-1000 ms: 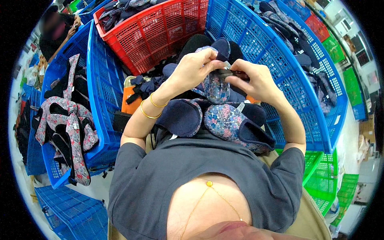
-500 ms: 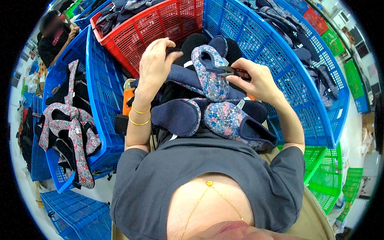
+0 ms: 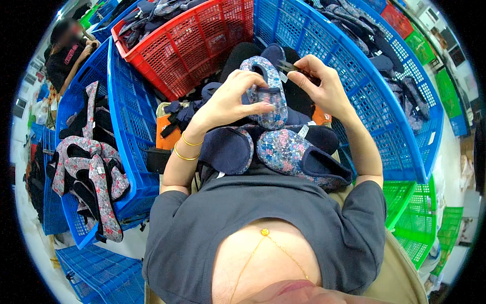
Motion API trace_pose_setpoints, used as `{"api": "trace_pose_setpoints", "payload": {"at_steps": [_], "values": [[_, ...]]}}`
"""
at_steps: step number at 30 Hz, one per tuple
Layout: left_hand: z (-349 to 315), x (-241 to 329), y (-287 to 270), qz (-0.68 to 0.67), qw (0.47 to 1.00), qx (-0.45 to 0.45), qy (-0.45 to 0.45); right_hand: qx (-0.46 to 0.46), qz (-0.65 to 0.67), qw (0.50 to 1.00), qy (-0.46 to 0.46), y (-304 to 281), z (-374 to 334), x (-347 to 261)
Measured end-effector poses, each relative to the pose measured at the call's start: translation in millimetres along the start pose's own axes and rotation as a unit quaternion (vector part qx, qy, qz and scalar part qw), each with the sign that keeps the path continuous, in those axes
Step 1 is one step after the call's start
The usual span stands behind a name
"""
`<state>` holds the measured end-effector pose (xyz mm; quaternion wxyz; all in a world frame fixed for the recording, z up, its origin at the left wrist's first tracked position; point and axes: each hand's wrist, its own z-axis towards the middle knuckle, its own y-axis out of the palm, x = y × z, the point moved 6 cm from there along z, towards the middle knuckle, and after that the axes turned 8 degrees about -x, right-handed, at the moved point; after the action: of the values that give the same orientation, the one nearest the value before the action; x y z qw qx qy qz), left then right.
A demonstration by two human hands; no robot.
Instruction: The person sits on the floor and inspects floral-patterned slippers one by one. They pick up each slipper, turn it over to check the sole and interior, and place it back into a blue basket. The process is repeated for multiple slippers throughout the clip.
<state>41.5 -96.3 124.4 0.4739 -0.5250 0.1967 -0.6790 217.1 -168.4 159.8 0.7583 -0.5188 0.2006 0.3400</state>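
My left hand [image 3: 234, 100] is closed on a blue floral slipper [image 3: 275, 117], fingers at its opening and thumb across the upper. In my right hand [image 3: 328, 87] is a pair of small thread snips [image 3: 287, 66], the blades pointing left, just right of the slipper's far end. Its handle is mostly hidden in my fingers. On my lap lie another floral slipper [image 3: 283, 148] with a white tag and one showing its navy sole [image 3: 229, 152]. More dark slippers are piled behind the held one.
A red crate [image 3: 190, 48] with slippers stands ahead, a blue crate [image 3: 349, 76] at right. The blue crate [image 3: 132, 126] at left has grey floral pieces [image 3: 104, 187] beside it. Green crates [image 3: 415, 223] are at lower right. A person [image 3: 66, 53] is at far left.
My left hand has come down and right onto the floral slipper. My right hand has drawn up and slightly right with the snips, off the slipper's side. The dark slipper beneath my left hand has shifted.
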Motion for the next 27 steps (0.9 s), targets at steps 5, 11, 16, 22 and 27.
{"api": "trace_pose_setpoints", "payload": {"at_steps": [5, 11, 16, 22, 27], "values": [[-5.5, -11.0, 10.0, -0.098, 0.993, 0.015, -0.070, -0.028, 0.123, 0.990, 0.066, 6.4, -9.4, 48.5], [-19.3, -27.4, 11.2, -0.470, 0.872, 0.133, -0.026, -0.073, 0.264, 0.948, 0.160, 35.9, -10.0, 67.5], [-13.2, -27.5, 9.8, -0.470, 0.864, 0.164, 0.072, -0.161, 0.476, 0.834, 0.228, 65.9, -10.4, 44.6], [-5.7, -37.1, 19.1, -0.413, 0.899, 0.119, 0.080, -0.067, 0.603, 0.778, 0.165, 71.8, -2.7, 38.2], [-4.7, -65.6, 39.6, -0.550, 0.834, 0.037, -0.022, -0.031, 0.516, 0.838, 0.174, 51.0, -3.2, 50.0]]}}
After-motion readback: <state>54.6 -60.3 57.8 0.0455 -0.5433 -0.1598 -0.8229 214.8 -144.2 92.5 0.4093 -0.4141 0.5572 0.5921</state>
